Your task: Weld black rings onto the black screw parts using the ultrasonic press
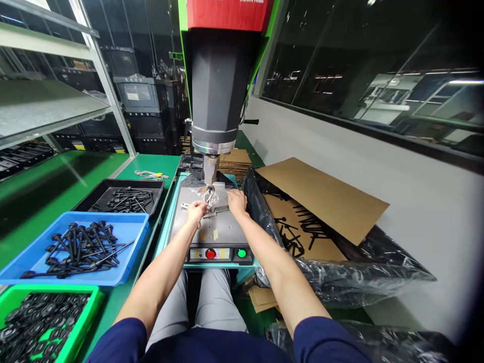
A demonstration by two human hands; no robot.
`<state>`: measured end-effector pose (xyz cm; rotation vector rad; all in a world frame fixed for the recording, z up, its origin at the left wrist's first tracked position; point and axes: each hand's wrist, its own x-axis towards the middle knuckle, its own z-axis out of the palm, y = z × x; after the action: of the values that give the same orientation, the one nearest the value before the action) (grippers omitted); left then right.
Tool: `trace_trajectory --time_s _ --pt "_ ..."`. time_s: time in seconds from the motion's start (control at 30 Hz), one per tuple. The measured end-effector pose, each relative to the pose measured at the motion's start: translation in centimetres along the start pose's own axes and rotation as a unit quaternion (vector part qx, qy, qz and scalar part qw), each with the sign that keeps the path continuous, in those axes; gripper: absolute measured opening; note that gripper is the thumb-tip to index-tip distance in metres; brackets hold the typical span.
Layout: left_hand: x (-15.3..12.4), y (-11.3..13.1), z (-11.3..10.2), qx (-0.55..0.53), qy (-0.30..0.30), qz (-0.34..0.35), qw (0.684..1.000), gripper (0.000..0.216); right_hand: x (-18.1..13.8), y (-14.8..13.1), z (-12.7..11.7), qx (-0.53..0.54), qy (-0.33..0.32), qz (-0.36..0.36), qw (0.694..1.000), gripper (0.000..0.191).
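Note:
Under the metal horn (pixel 210 169) of a press-like machine, a metal fixture (pixel 219 207) is mounted on the grey base plate (pixel 234 233). My left hand (pixel 196 212) is at the fixture's left side, thumb and fingers pinched together; what they hold is too small to make out. My right hand (pixel 237 200) is closed at the fixture's right side, its fingertips largely hidden. Tangled white strands (pixel 212 196) show between the hands, just below the horn tip, around a small dark part.
On the left stand a blue tray (pixel 130 252) of black rod-shaped parts, a black tray (pixel 161 194) with similar ones and a green tray (pixel 93 302) of small black pieces. To the right, a plastic-lined box (pixel 260 212) holds black parts on cardboard (pixel 321 191). Red (pixel 210 253) and green buttons (pixel 241 253) face me.

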<state>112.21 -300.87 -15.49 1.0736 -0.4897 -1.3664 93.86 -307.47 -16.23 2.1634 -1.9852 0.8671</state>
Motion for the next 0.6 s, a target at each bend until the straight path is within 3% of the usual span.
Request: trace_trajectory --time_s 0.2,0.33,0.43,0.5,0.6 --pt "-0.1 -0.1 0.2 0.005 -0.004 -0.010 1.000 0.017 -1.8 -0.1 -1.2 0.055 0.031 -0.039 0.997 0.053" --pt "-0.7 0.1 -0.7 0.016 0.003 -0.003 1.000 0.022 -5.3 1.1 -3.0 0.083 0.097 -0.035 0.991 0.054" --pt "-2.0 -0.7 -4.1 0.030 0.032 0.032 0.999 0.027 -10.2 2.9 -3.9 0.090 0.136 0.003 0.987 0.047" --pt "-3.4 -2.2 -7.9 0.084 0.072 0.118 0.987 0.031 -14.3 4.3 -3.6 0.086 0.145 0.042 0.985 0.042" --pt "-5.4 -5.1 -14.0 0.255 0.134 0.226 0.931 0.042 -20.2 6.1 -2.0 0.080 0.120 0.119 0.982 0.048"
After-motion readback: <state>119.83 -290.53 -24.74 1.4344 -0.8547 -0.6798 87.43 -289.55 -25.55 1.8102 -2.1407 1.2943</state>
